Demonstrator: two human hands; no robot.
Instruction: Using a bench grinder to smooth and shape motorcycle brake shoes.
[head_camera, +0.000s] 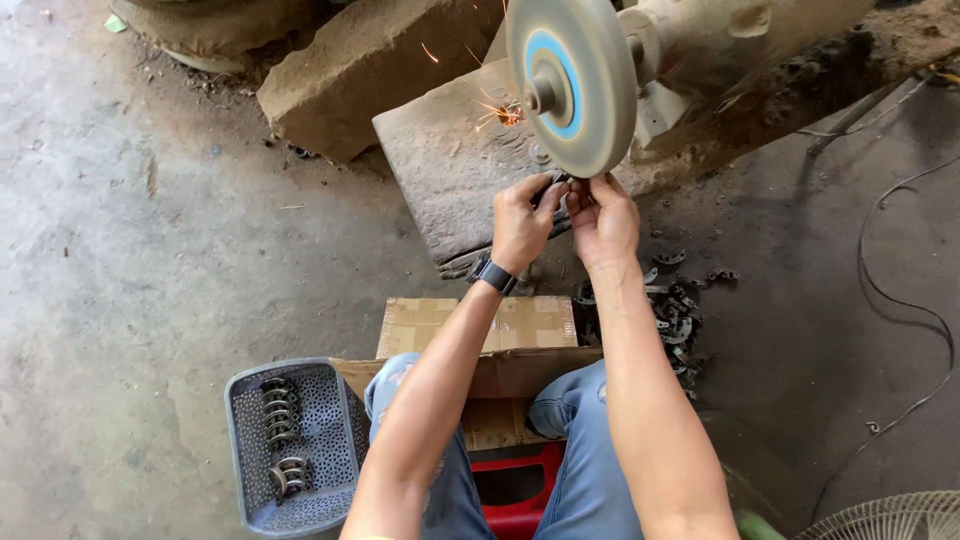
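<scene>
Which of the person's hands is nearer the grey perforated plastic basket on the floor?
Left. The left hand is up-right of the grey perforated plastic basket; the right hand is farther right.

Bare grey concrete floor (150, 250), dusty and stained — daylight falls across its left side. Rough stone blocks (370, 65) lie at the top; a black cable (905, 300) trails along the right.

I count two hands, left (520, 225) and right (604, 218), sharing one small metal part (556, 184). One grinding wheel (572, 82). One basket (250, 455) with two clusters of curved parts (280, 410). One cardboard box (480, 345), one red stool (515, 490), one fan (895, 518). The floor pile (675, 310) is too jumbled for me to count.
</scene>
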